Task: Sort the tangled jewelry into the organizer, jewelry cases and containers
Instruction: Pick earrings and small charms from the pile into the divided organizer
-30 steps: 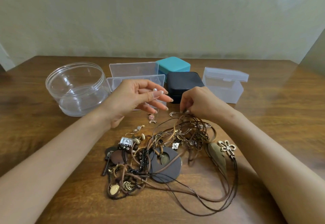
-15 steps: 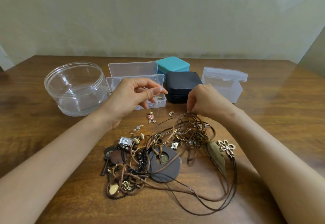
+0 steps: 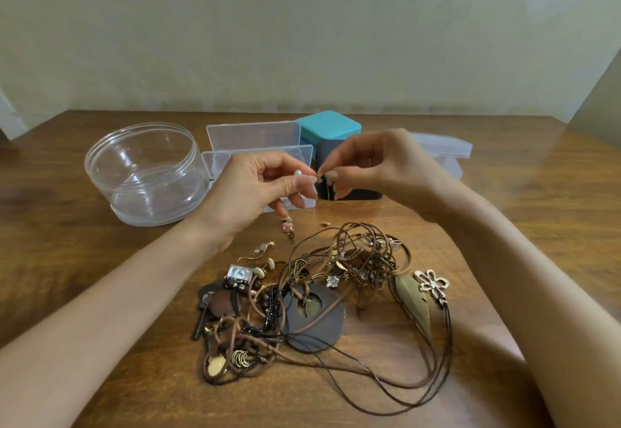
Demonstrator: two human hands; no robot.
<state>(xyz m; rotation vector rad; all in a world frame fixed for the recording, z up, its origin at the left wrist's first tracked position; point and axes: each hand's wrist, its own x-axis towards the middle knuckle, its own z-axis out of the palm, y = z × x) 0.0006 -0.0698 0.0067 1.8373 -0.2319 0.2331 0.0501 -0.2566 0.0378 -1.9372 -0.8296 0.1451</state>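
Right hand (image 3: 379,162) has lifted off the tangled jewelry pile (image 3: 319,296) and now meets the left hand (image 3: 258,192) above the pile's far edge. Left thumb and fingers pinch a small pearl piece (image 3: 297,173); right fingertips pinch a thin metal piece (image 3: 322,177) beside it. Beyond the pile stand a round clear tub (image 3: 151,206), clear lidded boxes (image 3: 252,135), a teal case (image 3: 327,127) and a black case (image 3: 363,194).

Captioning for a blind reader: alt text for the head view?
Above a table, the left hand pinches a pearl piece and the right hand a thin wire piece. Tangled jewelry lies below; a clear jar and small boxes stand behind.
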